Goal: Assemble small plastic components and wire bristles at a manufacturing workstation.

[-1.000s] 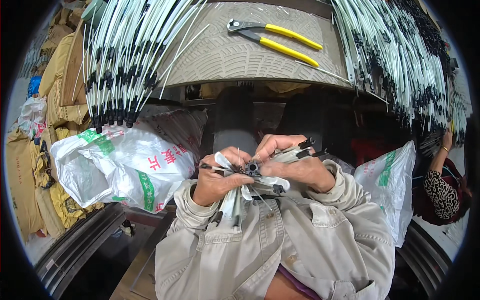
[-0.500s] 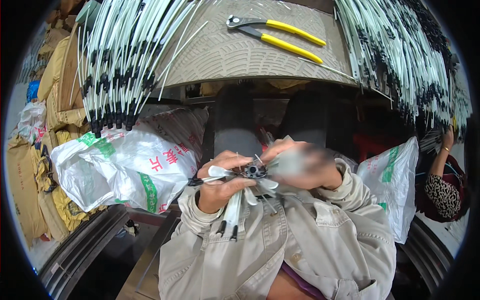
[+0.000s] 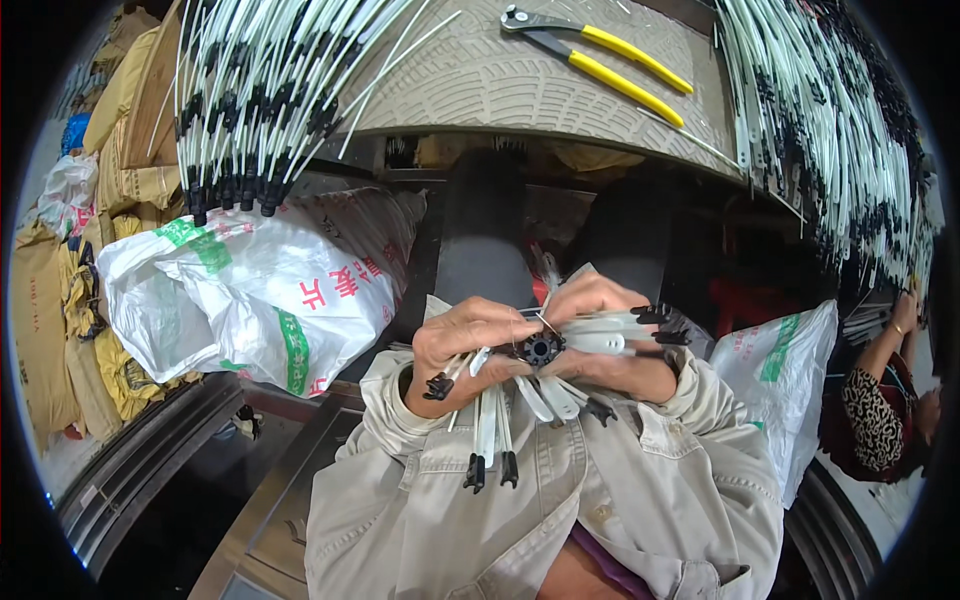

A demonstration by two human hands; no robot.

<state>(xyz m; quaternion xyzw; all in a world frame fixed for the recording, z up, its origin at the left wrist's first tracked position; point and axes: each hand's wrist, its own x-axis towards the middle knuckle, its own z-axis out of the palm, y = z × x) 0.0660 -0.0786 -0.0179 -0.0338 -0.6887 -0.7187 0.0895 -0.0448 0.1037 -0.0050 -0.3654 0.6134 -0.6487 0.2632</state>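
Close in front of my chest I hold a partly built umbrella frame, a round black notched hub [image 3: 539,349] with white flat ribs [image 3: 600,333] fanning out around it. My left hand [image 3: 460,345] grips its left side, thumb below and fingers above. My right hand [image 3: 605,300] pinches at the other side, its fingertips near a thin wire [image 3: 546,323] at the hub's upper edge. Black plastic joints tip the ribs. Some hang down over my shirt, while others point out beside each hand. My fingers hide part of the hub's rim.
End-cutting pliers with yellow handles [image 3: 630,85] lie on the patterned bench top [image 3: 440,90]. Bundles of white ribs with black joints [image 3: 250,110] [image 3: 820,130] hang at both ends. White printed sacks [image 3: 260,300] [image 3: 775,370] flank my legs. Another person's arm [image 3: 880,360] shows at far right.
The blur around my right hand is gone, and ribs now stick out to its right. The hub sits slightly further right in view. Bench and pliers appear shifted up and right.
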